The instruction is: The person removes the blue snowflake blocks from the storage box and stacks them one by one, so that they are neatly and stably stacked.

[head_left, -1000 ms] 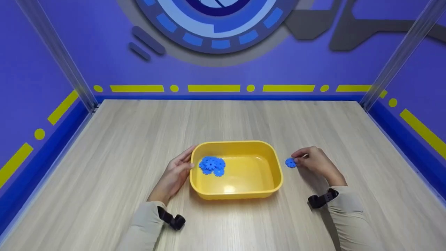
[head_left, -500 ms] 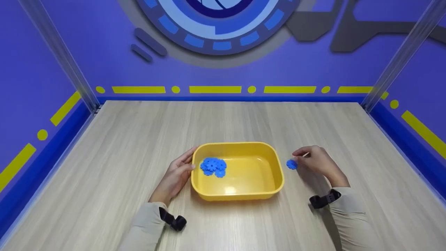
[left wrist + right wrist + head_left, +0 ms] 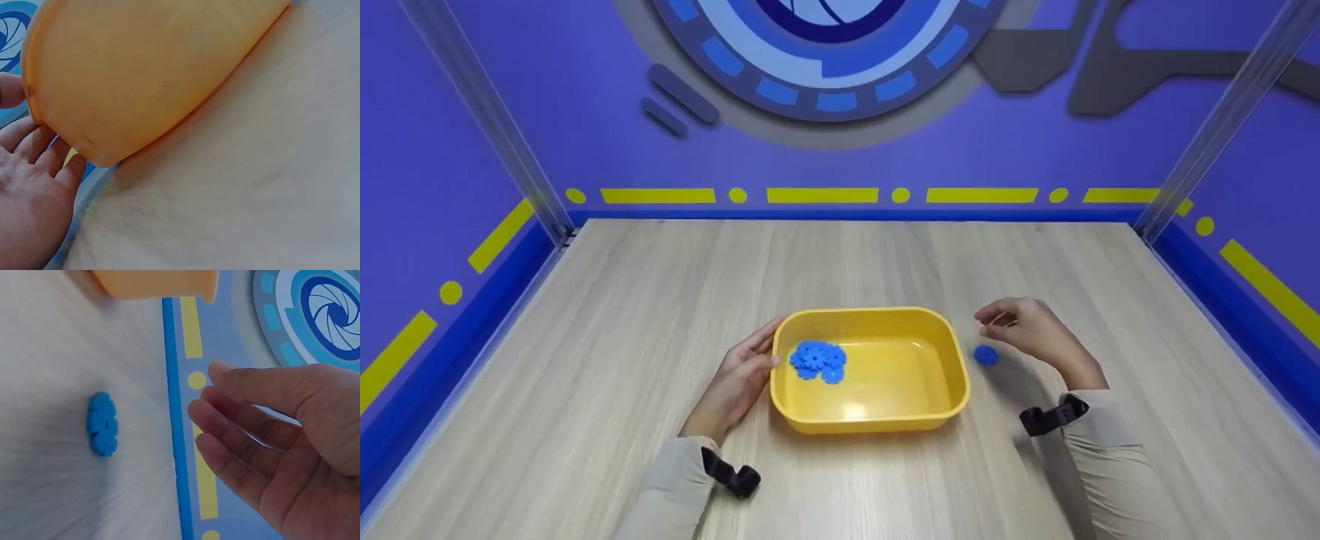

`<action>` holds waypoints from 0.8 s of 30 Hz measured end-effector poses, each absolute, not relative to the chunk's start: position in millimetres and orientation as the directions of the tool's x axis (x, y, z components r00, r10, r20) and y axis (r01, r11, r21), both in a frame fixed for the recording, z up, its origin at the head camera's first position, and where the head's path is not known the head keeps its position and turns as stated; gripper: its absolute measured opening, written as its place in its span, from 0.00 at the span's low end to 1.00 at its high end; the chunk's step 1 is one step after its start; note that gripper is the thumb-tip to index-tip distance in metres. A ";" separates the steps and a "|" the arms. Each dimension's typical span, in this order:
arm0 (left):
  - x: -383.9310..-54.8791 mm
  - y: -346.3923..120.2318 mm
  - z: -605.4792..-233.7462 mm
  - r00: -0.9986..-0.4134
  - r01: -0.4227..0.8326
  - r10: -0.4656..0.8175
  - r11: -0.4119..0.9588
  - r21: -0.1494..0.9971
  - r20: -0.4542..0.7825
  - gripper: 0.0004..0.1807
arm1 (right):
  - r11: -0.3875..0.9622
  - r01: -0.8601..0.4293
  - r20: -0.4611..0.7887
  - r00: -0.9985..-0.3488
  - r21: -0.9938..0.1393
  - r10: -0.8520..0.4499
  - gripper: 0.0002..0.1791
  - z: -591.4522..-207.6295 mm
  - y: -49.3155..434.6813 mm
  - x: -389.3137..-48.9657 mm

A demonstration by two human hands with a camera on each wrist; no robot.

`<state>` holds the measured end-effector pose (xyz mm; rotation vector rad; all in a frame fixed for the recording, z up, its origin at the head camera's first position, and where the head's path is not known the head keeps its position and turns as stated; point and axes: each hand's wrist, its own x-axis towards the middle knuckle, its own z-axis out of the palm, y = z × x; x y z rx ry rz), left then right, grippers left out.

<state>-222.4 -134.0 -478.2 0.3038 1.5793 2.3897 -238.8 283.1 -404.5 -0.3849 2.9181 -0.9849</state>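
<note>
A yellow plastic bin (image 3: 892, 382) stands on the table, with several blue notched, flower-like discs (image 3: 816, 360) piled toward its left end. My left hand (image 3: 736, 381) holds that end, thumb at the rim and fingers against the outer wall; the left wrist view shows those fingers on the bin's side (image 3: 140, 73). Beyond the bin's right end, one more blue notched disc (image 3: 985, 355) lies on the table. Just above it is my right hand (image 3: 1035, 330), fingers loosely bent and nothing between them. In the right wrist view this disc (image 3: 102, 424) sits apart from the fingertips (image 3: 205, 413).
The light wood-grain table (image 3: 840, 262) ends at a blue back wall (image 3: 840, 165) with yellow markings. Side walls rise at left and right, with clear corner posts (image 3: 1207, 127). Each wrist carries a small black camera (image 3: 742, 480).
My right hand has let go of the blue disc and lifted slightly up and away; the disc now lies flat on the table. My left hand stays on the bin.
</note>
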 end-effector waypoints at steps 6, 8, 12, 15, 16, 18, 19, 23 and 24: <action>-221.9 -134.7 -478.0 -0.944 -0.102 0.329 -0.372 0.923 0.028 0.38 | 0.760 -0.271 0.053 -0.953 -0.590 -0.299 0.12 -389.9 267.9 -246.0; -222.1 -134.7 -478.4 -0.944 -0.104 0.329 -0.369 0.924 0.025 0.38 | 0.757 -0.286 0.050 -0.946 -0.587 -0.319 0.13 -385.0 261.2 -248.1; -222.2 -134.5 -479.0 -0.943 -0.109 0.334 -0.362 0.926 0.020 0.38 | 0.751 -0.336 0.059 -0.927 -0.569 -0.370 0.12 -376.7 245.9 -251.2; -222.0 -134.5 -478.9 -0.943 -0.110 0.332 -0.362 0.926 0.018 0.38 | 0.743 -0.368 0.057 -0.911 -0.559 -0.409 0.12 -371.6 232.3 -253.5; -221.9 -134.5 -478.7 -0.944 -0.109 0.330 -0.367 0.924 0.019 0.38 | 0.740 -0.370 0.048 -0.907 -0.562 -0.418 0.13 -369.8 227.1 -254.5; -221.6 -134.6 -478.5 -0.945 -0.105 0.326 -0.375 0.921 0.025 0.38 | 0.739 -0.369 0.022 -0.901 -0.564 -0.433 0.13 -366.2 216.0 -256.4; -221.5 -134.6 -478.2 -0.945 -0.102 0.326 -0.378 0.920 0.029 0.38 | 0.741 -0.366 0.006 -0.899 -0.563 -0.439 0.13 -364.6 210.4 -257.4; -221.9 -134.5 -478.3 -0.943 -0.095 0.330 -0.386 0.917 0.041 0.38 | 0.747 -0.377 -0.034 -0.882 -0.547 -0.470 0.14 -359.5 189.4 -260.1; -222.0 -134.4 -478.3 -0.942 -0.093 0.332 -0.385 0.918 0.043 0.38 | 0.747 -0.388 -0.037 -0.875 -0.540 -0.482 0.14 -358.8 184.8 -260.7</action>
